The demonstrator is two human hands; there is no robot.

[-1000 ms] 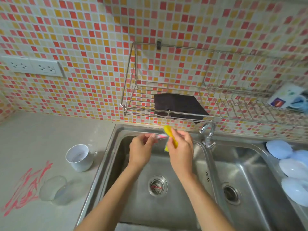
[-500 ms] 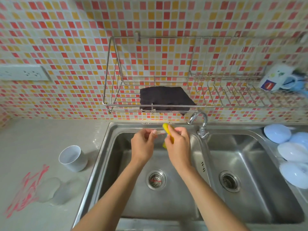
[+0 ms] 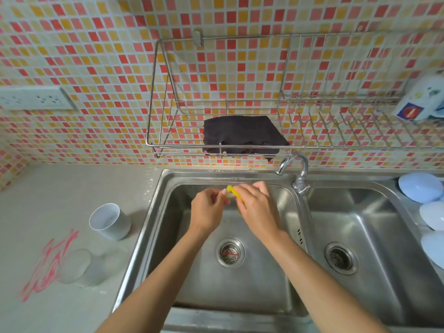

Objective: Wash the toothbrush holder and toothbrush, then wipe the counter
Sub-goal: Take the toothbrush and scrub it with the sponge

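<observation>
Scrubbing the toothbrush with a sponge over the left basin.

Above the sink (image 3: 298, 239), near its back wall, the toothbrush (image 3: 227, 195) is pinched by the left hand (image 3: 207, 210), and the yellow sponge (image 3: 236, 194) is gripped by the right hand (image 3: 258, 207); short strokes should be kept along the bristles. The white holder (image 3: 109, 221) is standing on the counter (image 3: 60, 188), beside the sink's left edge.

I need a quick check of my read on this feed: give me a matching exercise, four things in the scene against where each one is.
Things:
1. white cup
2. dark cloth
3. yellow sponge
4. pale blue bowls

Places:
A. in the right hand, over the left basin
B. on the wall rack, above the tap
C. on the counter, left of the sink
D. at the far right, beside the right basin

Pairs: 1-C, 2-B, 3-A, 4-D
</observation>
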